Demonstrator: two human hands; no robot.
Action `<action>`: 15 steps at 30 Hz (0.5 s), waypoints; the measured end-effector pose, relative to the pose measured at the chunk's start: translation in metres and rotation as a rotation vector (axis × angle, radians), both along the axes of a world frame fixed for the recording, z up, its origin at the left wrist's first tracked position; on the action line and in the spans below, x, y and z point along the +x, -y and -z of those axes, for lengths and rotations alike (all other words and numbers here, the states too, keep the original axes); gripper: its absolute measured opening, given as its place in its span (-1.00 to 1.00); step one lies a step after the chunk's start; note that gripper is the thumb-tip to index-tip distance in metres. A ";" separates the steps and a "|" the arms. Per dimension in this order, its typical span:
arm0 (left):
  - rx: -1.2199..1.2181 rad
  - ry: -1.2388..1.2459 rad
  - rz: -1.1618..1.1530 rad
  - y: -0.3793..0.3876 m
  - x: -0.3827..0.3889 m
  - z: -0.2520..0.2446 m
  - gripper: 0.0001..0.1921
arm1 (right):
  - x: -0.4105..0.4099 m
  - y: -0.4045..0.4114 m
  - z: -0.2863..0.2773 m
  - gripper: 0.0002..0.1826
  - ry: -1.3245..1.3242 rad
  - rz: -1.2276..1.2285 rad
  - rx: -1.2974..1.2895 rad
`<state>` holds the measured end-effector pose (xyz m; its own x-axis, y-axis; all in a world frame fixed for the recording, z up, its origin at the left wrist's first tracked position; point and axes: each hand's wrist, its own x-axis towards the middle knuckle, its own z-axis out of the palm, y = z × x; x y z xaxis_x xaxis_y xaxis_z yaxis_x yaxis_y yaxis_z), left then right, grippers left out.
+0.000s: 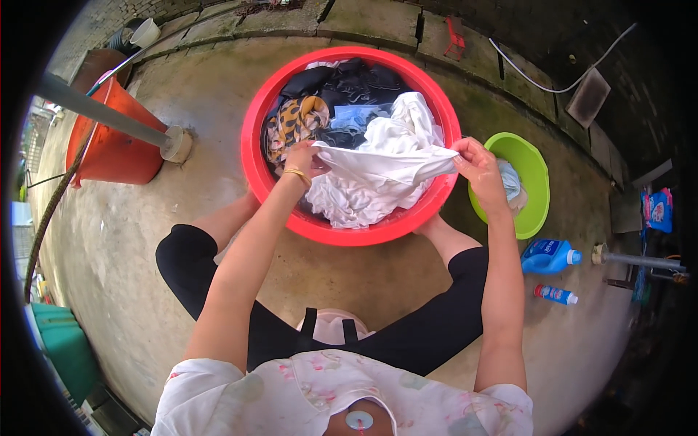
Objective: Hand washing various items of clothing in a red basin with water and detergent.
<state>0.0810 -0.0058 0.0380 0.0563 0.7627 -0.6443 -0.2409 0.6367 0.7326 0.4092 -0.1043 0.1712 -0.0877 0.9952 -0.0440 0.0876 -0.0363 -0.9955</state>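
A white cloth garment (381,163) is stretched between my two hands above a round red plastic basin (349,238). My left hand (306,162), with a gold bangle at the wrist, grips one end over the basin's left part. At the right rim, my right hand (477,166) pinches the other end. Below and behind the stretched part, more white fabric (406,122) lies bunched in the basin. Wet black clothes (360,82), a yellow-and-black patterned cloth (300,122) and a light blue piece (351,117) lie around it. Whether the white fabric is all one garment I cannot tell.
A green plastic basin (537,180) holding pale cloths stands to the right. Near it lie a blue detergent bottle (545,256) and a smaller bottle (555,294). Leftward are an orange bucket (117,147) and a slanting grey pole (109,111) set in a concrete base.
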 end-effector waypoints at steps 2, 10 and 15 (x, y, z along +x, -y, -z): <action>-0.021 0.217 -0.075 -0.005 -0.014 -0.033 -0.82 | -0.008 0.000 0.015 -0.86 -0.132 0.006 -0.038; 0.185 -0.085 0.100 0.019 -0.055 -0.147 -0.85 | -0.059 0.024 0.000 -0.61 0.172 -0.066 0.007; 0.519 -0.330 0.285 0.025 -0.090 -0.200 -0.82 | -0.069 0.035 -0.072 -0.66 0.779 -0.047 0.135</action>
<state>-0.0087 -0.0312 0.2380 0.1641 0.9623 -0.2170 0.1731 0.1885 0.9667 0.3399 -0.1388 0.2435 -0.1237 0.9923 0.0109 0.7597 0.1018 -0.6423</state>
